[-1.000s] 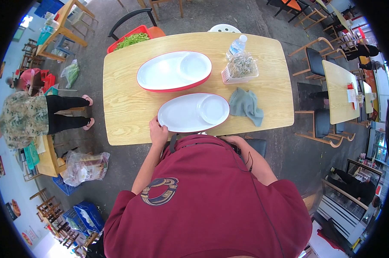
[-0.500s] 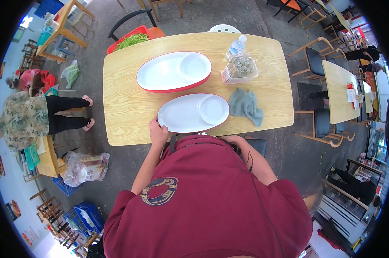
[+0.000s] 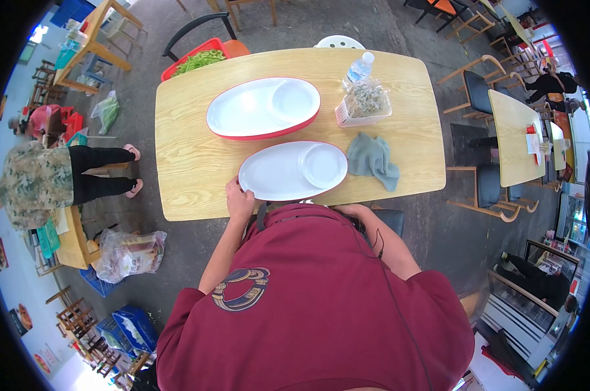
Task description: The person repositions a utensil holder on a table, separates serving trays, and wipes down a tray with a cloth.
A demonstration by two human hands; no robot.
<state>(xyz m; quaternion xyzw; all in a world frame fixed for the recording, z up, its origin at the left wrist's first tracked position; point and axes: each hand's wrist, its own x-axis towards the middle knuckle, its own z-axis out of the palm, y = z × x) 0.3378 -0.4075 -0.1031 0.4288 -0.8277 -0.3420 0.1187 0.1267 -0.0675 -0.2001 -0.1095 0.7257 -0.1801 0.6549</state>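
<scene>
Evidently your left hand [image 3: 240, 203] is at the near-left rim of the nearer oval dish [image 3: 272, 173], which lies on the table [image 3: 191, 192] and stretches rightward from those fingers. The thumb and forefinger stand slightly apart there; whether they pinch the rim, you cannot tell. Your right hand [image 3: 354, 211] is at the table's near edge, well right of the left fingers, its own fingers mostly hidden. The dish looks stiff, smooth and fairly light, perhaps slippery if wet and liable to crack or chip if dropped. Its raised rim seems the best hold: thumb above and fingers beneath, one hand at each long end, minding the round compartment opposite your left fingers. Beyond them sits a larger oval dish [image 3: 243, 112]; far to their right, a grey-green cloth [image 3: 373, 161] lies crumpled.
</scene>
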